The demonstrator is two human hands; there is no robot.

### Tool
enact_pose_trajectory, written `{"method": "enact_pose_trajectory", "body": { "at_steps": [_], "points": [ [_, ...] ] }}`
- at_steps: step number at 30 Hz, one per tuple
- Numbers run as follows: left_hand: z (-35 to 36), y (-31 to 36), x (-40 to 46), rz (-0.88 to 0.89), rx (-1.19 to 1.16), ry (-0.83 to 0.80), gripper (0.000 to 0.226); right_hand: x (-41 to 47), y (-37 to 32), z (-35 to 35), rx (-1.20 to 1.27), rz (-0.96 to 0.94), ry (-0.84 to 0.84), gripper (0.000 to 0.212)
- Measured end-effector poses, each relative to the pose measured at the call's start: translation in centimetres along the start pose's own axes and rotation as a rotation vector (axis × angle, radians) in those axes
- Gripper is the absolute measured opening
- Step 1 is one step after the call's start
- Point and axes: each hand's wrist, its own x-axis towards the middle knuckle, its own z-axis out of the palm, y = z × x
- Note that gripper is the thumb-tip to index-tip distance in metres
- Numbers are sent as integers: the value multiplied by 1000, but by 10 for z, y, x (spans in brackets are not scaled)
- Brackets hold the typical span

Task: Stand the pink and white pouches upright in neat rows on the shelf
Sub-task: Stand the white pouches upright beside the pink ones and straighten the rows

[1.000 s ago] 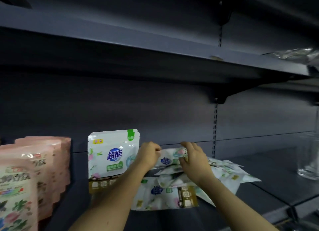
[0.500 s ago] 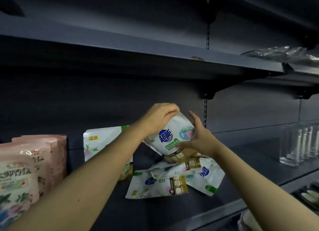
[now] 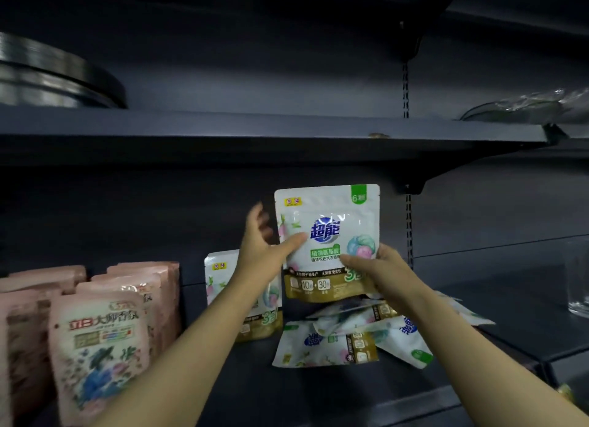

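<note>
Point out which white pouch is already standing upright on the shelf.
The white pouch just right of the pink pouches, partly behind the left forearm. The held pouch is in the air, and the heap lies flat.

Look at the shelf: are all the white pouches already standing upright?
No: several white pouches lie flat in a heap, and both hands hold one white pouch in the air.

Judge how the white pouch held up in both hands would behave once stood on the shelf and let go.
The white pouch keeps flat and upright between the left hand and right hand, so probably fairly stiff. Its glossy film looks slippery. Tall and thin, it may tip.
</note>
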Motion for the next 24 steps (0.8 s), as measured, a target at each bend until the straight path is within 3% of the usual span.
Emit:
{"method": "enact_pose_trajectory", "body": {
  "at_steps": [2, 6, 9, 13, 16, 19, 24],
  "points": [
    [-4, -14, -13, -141, -227, -69, 72, 1, 7, 6, 70, 6, -4, 19],
    [-7, -43, -37, -132, -154, -100, 30, 8, 28, 25, 103, 8, -36, 25],
    [-18, -64, -42, -98, 8, -18, 33, 15, 46, 46, 18, -23, -51, 27],
    [-39, -90, -43, -95, 174, 10, 61, 28, 71, 77, -145, -35, -71, 52],
    [-51, -110, -46, -148, 251, 35, 71, 37, 92, 96, -207, 40, -81, 42],
    [-57, -129, -54, -178, 274, 90, 70, 38, 114, 112, -231, 84, -94, 38],
    [-56, -149, -69, -226, 296, 132, 63, 33, 142, 121, -266, 90, -134, 57]
  ]
}}
